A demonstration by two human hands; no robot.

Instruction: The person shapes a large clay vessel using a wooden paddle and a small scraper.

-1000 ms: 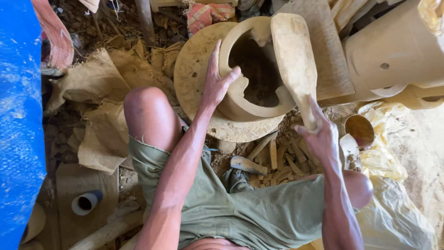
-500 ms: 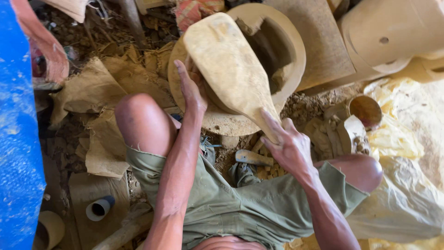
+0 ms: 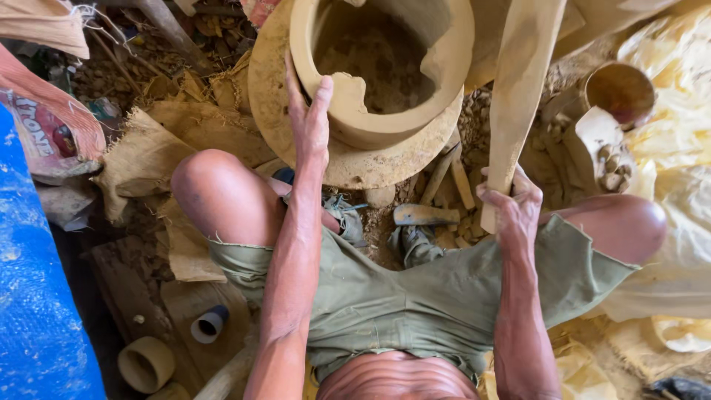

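Surroundings: burlap sacking (image 3: 141, 159) lies left of the raised left knee; a blue tarp (image 3: 37, 296) fills the left edge; yellow plastic sheeting (image 3: 681, 192) covers the right; a small round clay bowl (image 3: 621, 90) sits near the paddle's far side.
Foreground clutter: wood scraps (image 3: 444, 185) lie on the dirt between the knees, below the disc.
Vessel: an unfired clay pot (image 3: 381, 70), thick-walled and hollow, stands on a round clay disc (image 3: 355, 163) at upper centre; its near rim is notched.
Left hand (image 3: 309, 122): fingers extended, palm flat against the pot's outer wall.
Right hand (image 3: 511, 207): closed round the handle of a flat wooden paddle (image 3: 522, 81), blade raised beside the pot, apparently not touching it.
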